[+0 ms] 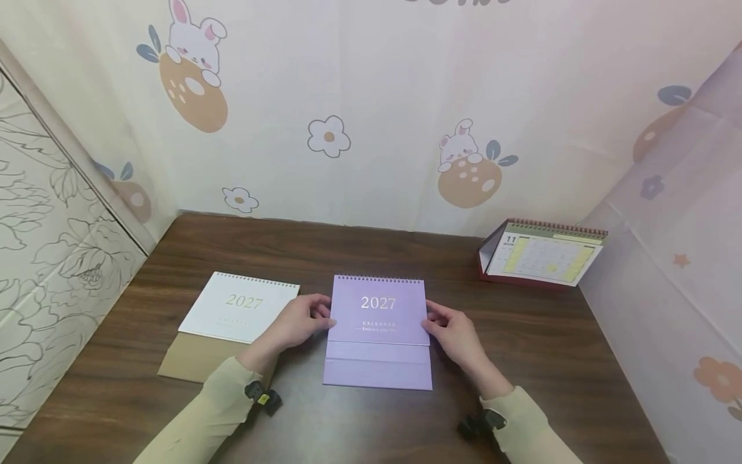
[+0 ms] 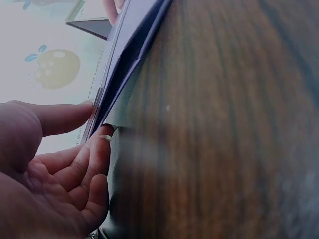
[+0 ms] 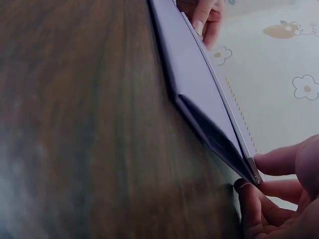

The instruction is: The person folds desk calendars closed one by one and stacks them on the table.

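Observation:
A purple spiral-bound desk calendar marked 2027 lies nearly flat at the middle of the table. My left hand pinches its left edge, thumb on the cover and fingers at the underside. On the opposite edge my right hand holds it the same way. Both wrist views show the calendar's folded base with a narrow gap between its panels. Left of it, partly behind my left hand and forearm, lies a white 2027 desk calendar with a tan base.
A third desk calendar, with a red base and a yellow-and-white page, stands tilted at the table's back right. The dark wooden table meets a patterned curtain behind, with more patterned cloth along the right side.

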A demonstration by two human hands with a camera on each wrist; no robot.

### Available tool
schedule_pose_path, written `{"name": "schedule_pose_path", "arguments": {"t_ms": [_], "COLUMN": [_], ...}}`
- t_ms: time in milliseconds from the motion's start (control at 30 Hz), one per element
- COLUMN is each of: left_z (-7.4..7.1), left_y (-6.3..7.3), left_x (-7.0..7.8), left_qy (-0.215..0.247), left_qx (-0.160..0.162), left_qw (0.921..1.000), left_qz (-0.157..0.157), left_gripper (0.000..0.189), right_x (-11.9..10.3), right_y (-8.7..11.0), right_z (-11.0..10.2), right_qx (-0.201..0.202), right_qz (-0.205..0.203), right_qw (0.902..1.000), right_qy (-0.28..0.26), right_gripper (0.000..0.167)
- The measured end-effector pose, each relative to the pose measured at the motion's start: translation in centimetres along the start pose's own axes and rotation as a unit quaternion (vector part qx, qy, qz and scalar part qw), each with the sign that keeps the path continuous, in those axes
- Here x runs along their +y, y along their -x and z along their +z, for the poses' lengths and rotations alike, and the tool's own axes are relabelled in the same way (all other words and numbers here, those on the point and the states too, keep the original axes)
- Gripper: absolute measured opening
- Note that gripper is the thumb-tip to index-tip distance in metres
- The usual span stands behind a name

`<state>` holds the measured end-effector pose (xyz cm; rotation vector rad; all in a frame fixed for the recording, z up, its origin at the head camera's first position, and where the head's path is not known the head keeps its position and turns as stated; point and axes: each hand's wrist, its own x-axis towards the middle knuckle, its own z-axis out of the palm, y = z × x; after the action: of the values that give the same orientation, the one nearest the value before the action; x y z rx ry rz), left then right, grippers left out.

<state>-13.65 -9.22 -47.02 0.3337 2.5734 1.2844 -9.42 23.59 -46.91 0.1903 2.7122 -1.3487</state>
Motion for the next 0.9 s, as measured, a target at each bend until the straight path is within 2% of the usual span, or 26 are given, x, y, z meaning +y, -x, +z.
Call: {"name": "schedule_pose_path", "arguments": {"t_ms": [233,367,600,700,767,900], "left_z": [0.2,0.4,0.5,0.5,0.5,0.5], "left_y": [-0.1,-0.1,0.2,0.5,0.6,1.1], "left_x": [-0.1,0.1,0.8,1.0,1.1,1.5], "left_qy": [-0.051,-0.082,-0.139,-0.179,-0.219,-0.287], "left_qx": [0.002,0.002,0.012,0.022,0.026,0.02], "left_qw": [0.9983,0.9961,0.989,0.9819,0.9734,0.9546], "left_qz": [0.03,0.032,0.048,0.058,0.064,0.079], "left_gripper": [0.045,0.045,0.042,0.043,0.047,0.057], "right_x": [0.0,-0.1,-0.3,-0.6,-0.7,-1.1], "right_y": [0.0,-0.2,0.0,0.4,0.7,1.1], "right_z": [-0.2,-0.3,-0.3,-0.3,-0.2,-0.1], "right_qx": [-0.009,-0.013,-0.011,-0.008,-0.006,-0.004], "right_qz": [-0.042,-0.063,-0.073,-0.083,-0.093,-0.124], "right_qw": [0.9975,0.9932,0.9886,0.9854,0.9804,0.9636], "right_qy": [0.056,0.097,0.131,0.148,0.174,0.237], "right_gripper": [0.049,0.047,0.047,0.049,0.05,0.055]}}
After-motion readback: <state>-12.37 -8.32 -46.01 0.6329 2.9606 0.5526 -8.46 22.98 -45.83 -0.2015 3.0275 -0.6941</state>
